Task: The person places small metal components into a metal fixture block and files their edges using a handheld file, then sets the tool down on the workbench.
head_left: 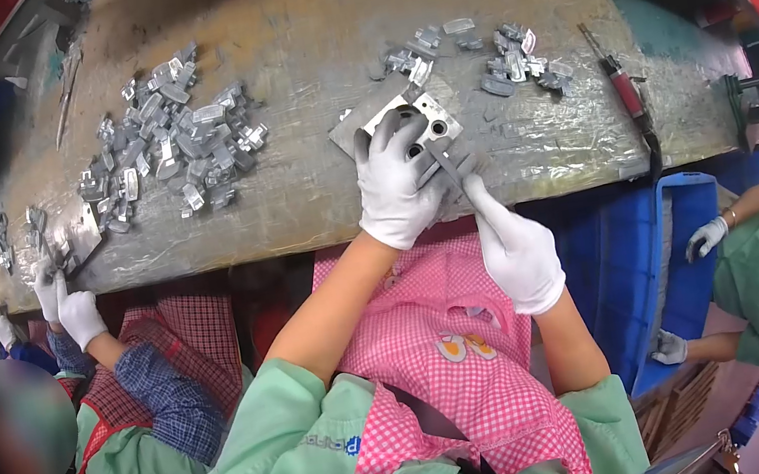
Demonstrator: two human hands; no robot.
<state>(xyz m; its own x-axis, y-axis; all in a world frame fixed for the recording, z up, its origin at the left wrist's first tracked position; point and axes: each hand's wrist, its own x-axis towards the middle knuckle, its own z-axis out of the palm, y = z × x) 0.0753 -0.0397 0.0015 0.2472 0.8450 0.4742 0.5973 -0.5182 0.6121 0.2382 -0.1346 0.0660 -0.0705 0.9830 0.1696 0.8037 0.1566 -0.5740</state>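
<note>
My left hand [396, 183], in a white glove with grey fingertips, rests on a metal block [439, 115] with round holes, its fingers curled round a small part on the block that they mostly hide. My right hand [516, 248], also gloved, is closed on a thin flat metal tool [448, 167] whose far end points up at the block near my left fingers. The block lies tilted on a flat metal plate [351, 130] near the table's front edge. Small grey metal parts [414, 60] lie just behind it.
A large heap of grey metal parts [178, 130] lies left on the table [297, 58], a smaller pile [516, 61] right. Beyond is a red-handled tool [622, 87] with a cable. Co-workers' gloved hands [80, 310] are at left; another person holds a blue crate [687, 254] at right.
</note>
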